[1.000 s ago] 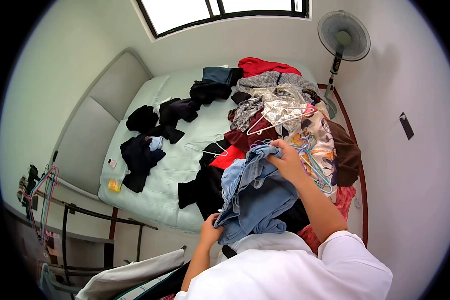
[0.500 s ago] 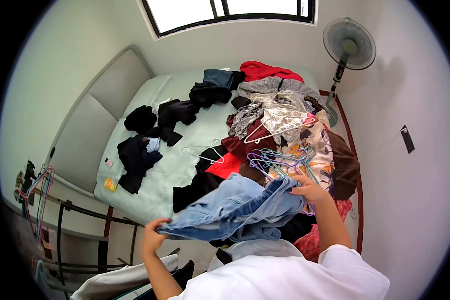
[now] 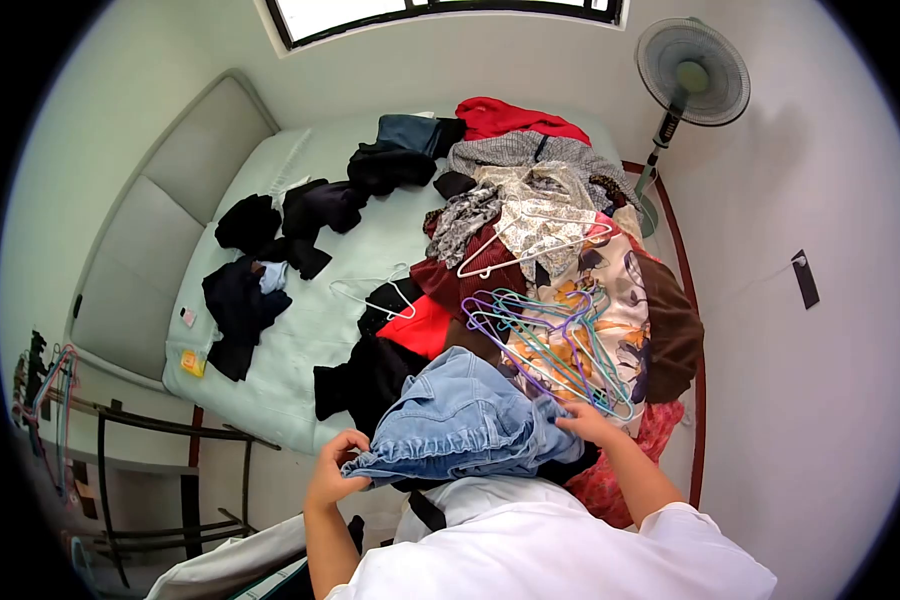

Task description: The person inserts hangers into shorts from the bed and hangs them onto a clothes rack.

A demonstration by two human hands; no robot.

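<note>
A light-blue denim garment (image 3: 460,415) with a gathered elastic waistband is stretched between my two hands, in front of my body. My left hand (image 3: 338,470) is closed on the left end of the waistband. At the other end, my right hand (image 3: 588,422) grips the denim near its right edge. Purple and teal hangers (image 3: 550,335) lie in a heap just beyond my right hand. Past the denim is a pile of clothes, with a bright red piece (image 3: 420,328) and a black garment (image 3: 365,375) nearest. The lower part of the denim is bunched.
Dark clothes (image 3: 245,315) lie along the left of the bed (image 3: 320,310). White hangers (image 3: 535,250) rest on the pile. A standing fan (image 3: 692,75) is at the back right. A dark metal rack (image 3: 170,425) stands at the lower left, with hangers (image 3: 65,400) hanging beside it.
The denim garment has turned so its gathered waistband now faces me. Both hands have come closer together, and the right has moved lower. The view has tilted down and shifted slightly right.
</note>
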